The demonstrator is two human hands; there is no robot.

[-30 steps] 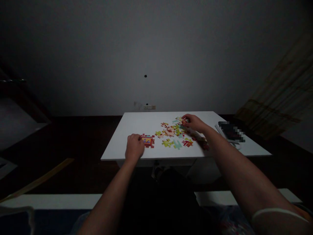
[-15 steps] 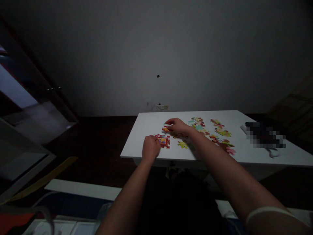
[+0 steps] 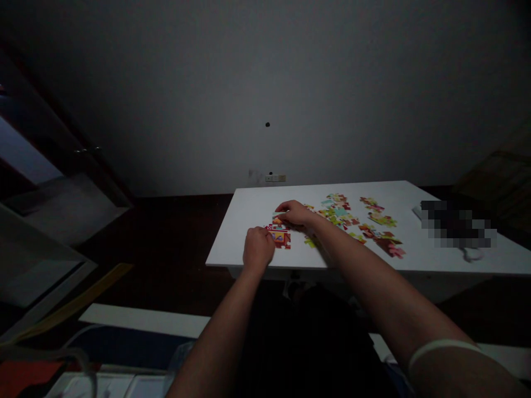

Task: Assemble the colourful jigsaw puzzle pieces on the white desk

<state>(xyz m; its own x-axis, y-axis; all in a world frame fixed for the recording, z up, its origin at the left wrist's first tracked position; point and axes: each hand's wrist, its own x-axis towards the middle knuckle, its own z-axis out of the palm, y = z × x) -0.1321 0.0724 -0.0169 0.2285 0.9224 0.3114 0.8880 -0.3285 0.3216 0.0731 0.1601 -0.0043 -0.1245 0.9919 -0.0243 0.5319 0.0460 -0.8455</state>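
A small joined block of red and yellow puzzle pieces [image 3: 281, 237] lies near the front left of the white table [image 3: 244, 210]. My left hand [image 3: 258, 249] is curled beside that block, its fingers touching the left edge. My right hand [image 3: 294, 213] reaches across from the right, fingers pinched on a puzzle piece [image 3: 277, 221] pressed at the top of the block. Several loose coloured puzzle pieces [image 3: 352, 218] are scattered over the middle and right of the table.
A dark object [image 3: 456, 229] lies at the table's right end. A wall socket [image 3: 276, 178] sits low on the grey wall behind. A dark door [image 3: 58, 143] and pale boards stand at the left. The floor is dark.
My right hand has come from the loose pile at the right over to the joined block with a piece, then lowered it onto the block's top. The left hand stayed by the block. The view swung left.
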